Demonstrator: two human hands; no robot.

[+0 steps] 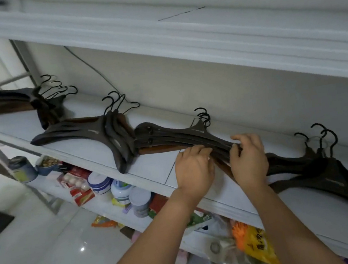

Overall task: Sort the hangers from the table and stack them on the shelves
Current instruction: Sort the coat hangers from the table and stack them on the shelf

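Head view: the left hand and right hand both curl their fingers round one arm of the hanger stack. It lies on the white shelf, hooks toward the back edge.

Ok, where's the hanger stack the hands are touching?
Head view, centre: the hanger stack lies on the shelf between the second stack and the rightmost stack.

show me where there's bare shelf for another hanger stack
Bare shelf lies in front between the second hanger stack and the left hand, and near the front edge below the rightmost stack. Along the wall it is crowded with stacks.
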